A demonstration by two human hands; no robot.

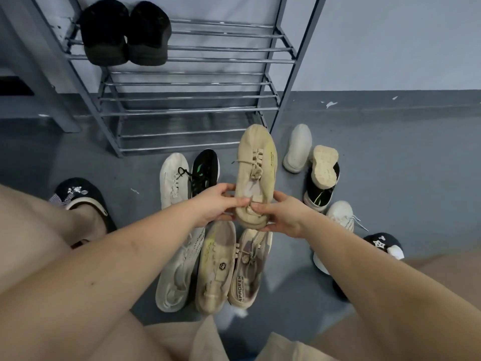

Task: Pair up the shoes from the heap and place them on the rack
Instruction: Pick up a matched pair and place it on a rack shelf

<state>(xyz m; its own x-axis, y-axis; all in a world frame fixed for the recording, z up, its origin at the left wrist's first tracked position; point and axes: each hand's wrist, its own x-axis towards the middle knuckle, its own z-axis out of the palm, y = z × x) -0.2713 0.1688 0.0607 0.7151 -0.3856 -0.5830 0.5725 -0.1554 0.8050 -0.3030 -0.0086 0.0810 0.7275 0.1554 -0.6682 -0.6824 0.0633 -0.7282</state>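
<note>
Both hands [250, 209] pinch a beige shoe [256, 175]; black pair [125, 32] sits on the rack [221, 59]

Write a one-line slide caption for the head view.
Both hands, left hand and right hand, hold a beige sneaker above the floor heap; one black pair sits on the rack.

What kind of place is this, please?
Probably an entryway or a storage corner of a home: a grey metal shoe rack stands against a plain pale wall, and loose sneakers lie on a grey painted floor.
</note>
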